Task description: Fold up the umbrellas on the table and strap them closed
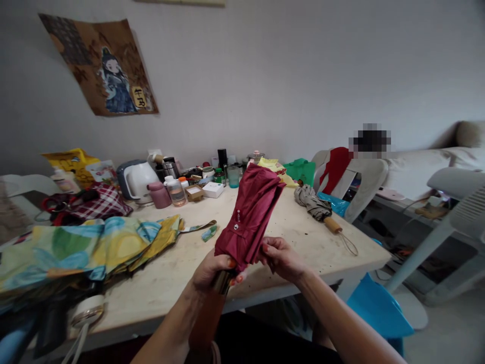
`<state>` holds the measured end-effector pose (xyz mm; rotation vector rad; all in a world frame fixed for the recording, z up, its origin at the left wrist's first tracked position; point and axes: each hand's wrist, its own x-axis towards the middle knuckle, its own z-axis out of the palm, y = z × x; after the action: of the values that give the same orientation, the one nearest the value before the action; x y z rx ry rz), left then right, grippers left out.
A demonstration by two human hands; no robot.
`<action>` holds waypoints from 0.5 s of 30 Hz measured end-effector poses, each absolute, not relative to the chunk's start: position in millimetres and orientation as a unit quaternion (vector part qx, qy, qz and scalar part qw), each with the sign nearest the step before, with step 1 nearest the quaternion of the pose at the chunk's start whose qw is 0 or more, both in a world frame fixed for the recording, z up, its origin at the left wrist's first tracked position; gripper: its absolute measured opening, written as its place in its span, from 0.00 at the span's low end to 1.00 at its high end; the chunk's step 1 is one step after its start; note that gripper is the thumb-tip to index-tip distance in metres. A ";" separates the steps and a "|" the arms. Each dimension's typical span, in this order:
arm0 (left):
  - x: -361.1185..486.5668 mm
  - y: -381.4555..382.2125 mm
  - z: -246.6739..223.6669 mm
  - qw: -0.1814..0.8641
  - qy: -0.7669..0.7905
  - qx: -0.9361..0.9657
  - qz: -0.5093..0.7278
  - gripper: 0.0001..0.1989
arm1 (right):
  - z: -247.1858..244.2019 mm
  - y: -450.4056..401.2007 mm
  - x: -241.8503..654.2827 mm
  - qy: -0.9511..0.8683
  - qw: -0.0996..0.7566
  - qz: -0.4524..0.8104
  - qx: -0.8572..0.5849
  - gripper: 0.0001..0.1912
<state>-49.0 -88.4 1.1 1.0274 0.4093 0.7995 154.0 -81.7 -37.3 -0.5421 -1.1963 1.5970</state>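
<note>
Smooth brown handle (206,318) is jutting near; left hand (211,269) is gripping the pleated maroon umbrella (248,210); right hand (285,259) is pinching silky folds (253,242).

The kettle (143,178) stands on the table (306,245), left of the held umbrella (250,207).

A maroon folding umbrella (246,217) is held up over the near edge of the bench (193,247), clear of its surface. Its canopy (261,187) is collapsed, the cloth gathered in loose lengthwise pleats that flare toward the top, which leans away and to the right. A round, shiny snap (236,227) (with small pale lettering (238,213) just above it) sits on the front panel. Below, a brown handle (206,316) with a dark, glossy collar (222,280) slants down and left.
</note>
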 end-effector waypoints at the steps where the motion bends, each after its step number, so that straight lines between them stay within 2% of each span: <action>1: -51.1 -87.7 1.3 0.770 0.203 0.476 0.373 0.15 | -38.6 -82.6 156.1 -0.488 0.519 0.664 -0.227 0.20; 6: -62.1 -83.0 2.8 0.703 0.283 0.514 0.401 0.14 | -46.2 -86.3 174.7 -0.473 0.530 0.645 -0.281 0.20; 11: -57.9 -86.0 7.0 0.631 0.309 0.576 0.417 0.11 | -40.8 -89.1 181.7 -0.570 0.520 0.523 -0.362 0.22; 15: -41.6 -89.7 7.5 0.569 0.374 0.596 0.426 0.13 | -25.0 -103.1 171.3 -0.613 0.501 0.465 -0.396 0.27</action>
<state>-41.6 -89.7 7.5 1.3981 0.8776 0.9997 171.3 -103.1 -25.0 -0.9580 -1.4820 1.1251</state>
